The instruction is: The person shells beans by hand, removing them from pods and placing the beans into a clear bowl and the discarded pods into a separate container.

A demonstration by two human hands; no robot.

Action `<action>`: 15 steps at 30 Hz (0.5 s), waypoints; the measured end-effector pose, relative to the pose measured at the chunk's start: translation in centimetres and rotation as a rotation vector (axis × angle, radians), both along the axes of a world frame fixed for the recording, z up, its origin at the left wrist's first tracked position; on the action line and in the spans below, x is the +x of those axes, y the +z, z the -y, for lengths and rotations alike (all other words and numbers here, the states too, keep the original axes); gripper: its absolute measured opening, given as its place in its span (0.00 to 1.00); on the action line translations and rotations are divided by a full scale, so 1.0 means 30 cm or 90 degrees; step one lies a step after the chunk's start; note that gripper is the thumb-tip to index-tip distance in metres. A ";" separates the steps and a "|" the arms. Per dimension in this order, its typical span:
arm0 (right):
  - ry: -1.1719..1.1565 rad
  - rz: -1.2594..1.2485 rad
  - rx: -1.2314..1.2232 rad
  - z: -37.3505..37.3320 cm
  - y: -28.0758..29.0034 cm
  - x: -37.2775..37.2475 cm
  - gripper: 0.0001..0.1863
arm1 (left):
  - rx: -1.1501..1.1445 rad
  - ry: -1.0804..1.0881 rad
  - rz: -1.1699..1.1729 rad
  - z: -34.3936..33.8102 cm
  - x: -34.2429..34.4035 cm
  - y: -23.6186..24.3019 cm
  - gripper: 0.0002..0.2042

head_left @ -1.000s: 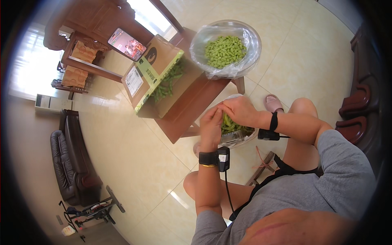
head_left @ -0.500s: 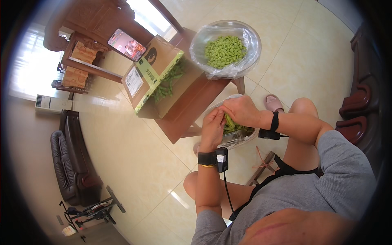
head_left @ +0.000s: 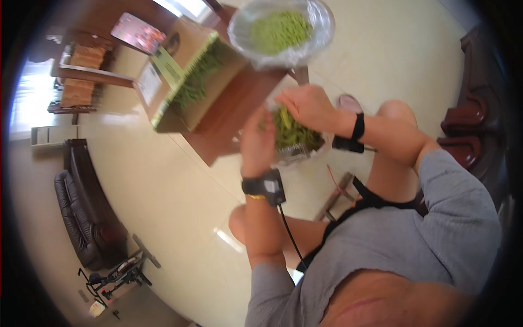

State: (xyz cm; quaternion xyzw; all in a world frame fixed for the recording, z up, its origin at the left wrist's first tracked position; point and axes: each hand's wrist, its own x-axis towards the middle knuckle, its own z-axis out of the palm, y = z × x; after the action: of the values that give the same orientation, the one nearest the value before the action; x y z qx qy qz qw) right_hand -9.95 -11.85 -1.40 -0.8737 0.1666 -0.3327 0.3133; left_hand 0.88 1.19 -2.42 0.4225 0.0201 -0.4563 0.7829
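Note:
My left hand (head_left: pixel 259 136), blurred by motion, is over the left side of a container (head_left: pixel 294 157) of green pods (head_left: pixel 299 133). A small greenish spot shows at its palm; its fingers are too smeared to read. Just to the right, my right hand (head_left: pixel 309 109) is above the same container with thumb and fingers pinched together. One brighter yellow-green pod (head_left: pixel 285 116) shows right under those fingertips, and I cannot tell whether it is held or lies on the heap. Beyond my hands, a metal bowl (head_left: pixel 328 41) lined with clear plastic holds shelled green beans (head_left: pixel 283 31).
A wooden bench (head_left: pixel 218 131) bears the bowl and an open cardboard box (head_left: pixel 223 101) of leafy green pods (head_left: pixel 197 82). A phone (head_left: pixel 139 32) leans at the box. Dark sofas (head_left: pixel 90 212) stand left and right (head_left: pixel 463 114). An exercise machine (head_left: pixel 122 272) is at lower left.
My hands, together half a second ago, have moved apart, the left one swinging left. The whole view has shifted, so the bench, box and bowl appear farther up and left.

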 end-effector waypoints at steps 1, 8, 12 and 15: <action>0.001 -0.016 0.012 0.009 -0.011 -0.007 0.11 | -0.050 0.058 -0.061 0.010 0.003 0.018 0.10; 0.067 -0.228 -0.115 0.003 -0.118 -0.024 0.07 | -0.115 0.095 -0.122 -0.017 0.040 -0.052 0.12; 0.017 -0.293 -0.098 0.018 -0.102 -0.005 0.05 | -0.116 0.104 -0.092 0.002 0.012 -0.031 0.11; -0.001 -0.224 -0.057 0.003 -0.110 -0.003 0.04 | -0.168 0.144 -0.072 -0.040 0.041 -0.012 0.12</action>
State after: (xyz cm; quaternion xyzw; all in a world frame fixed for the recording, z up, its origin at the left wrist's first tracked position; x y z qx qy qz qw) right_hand -10.05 -11.94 -4.71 -0.9315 0.2044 -0.1817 0.2398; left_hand 2.12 2.37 -2.77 0.2845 0.0515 -0.3874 0.8754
